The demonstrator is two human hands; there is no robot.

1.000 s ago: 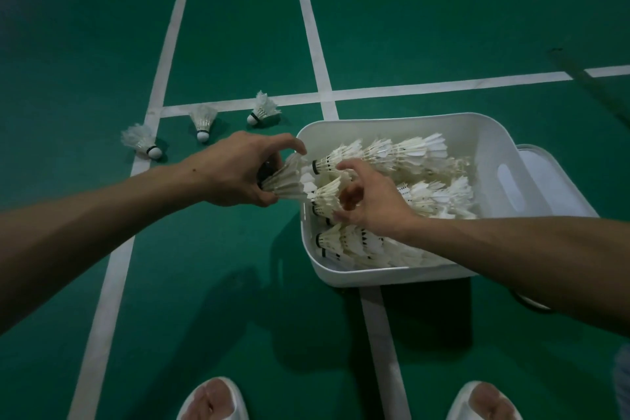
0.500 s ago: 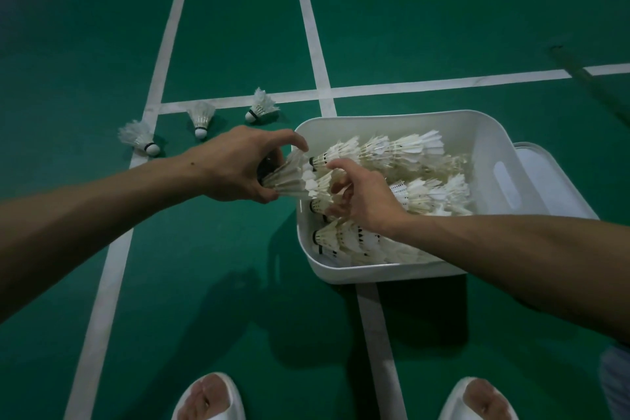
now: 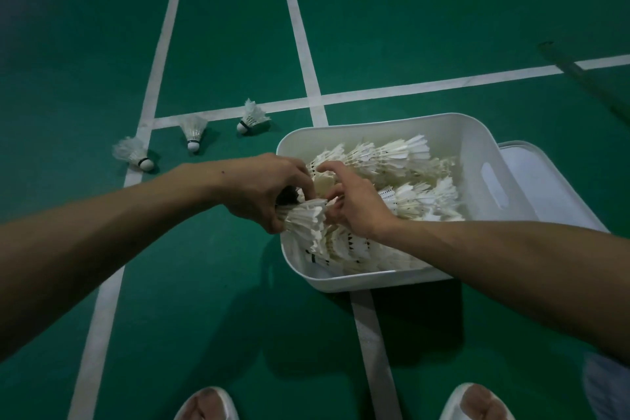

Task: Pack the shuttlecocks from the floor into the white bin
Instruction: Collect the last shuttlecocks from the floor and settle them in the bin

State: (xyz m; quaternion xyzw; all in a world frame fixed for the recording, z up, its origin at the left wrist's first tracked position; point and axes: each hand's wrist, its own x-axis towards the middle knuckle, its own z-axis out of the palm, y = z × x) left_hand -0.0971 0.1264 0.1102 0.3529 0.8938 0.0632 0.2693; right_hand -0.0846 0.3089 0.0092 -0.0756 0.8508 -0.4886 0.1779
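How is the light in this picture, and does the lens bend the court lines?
Head view: dim, uneven light, darkest in the upper left corner; a soft shadow lies on the green floor by the white bin; the shuttlecocks inside look bright; the court lines splay but look almost straight.

We could read no text, number, brand or sign anywhere. The small dark marks on the white feathered shuttlecocks (image 3: 351, 244) stacked in the white plastic bin (image 3: 477, 140) were too small and blurred for us to make out.
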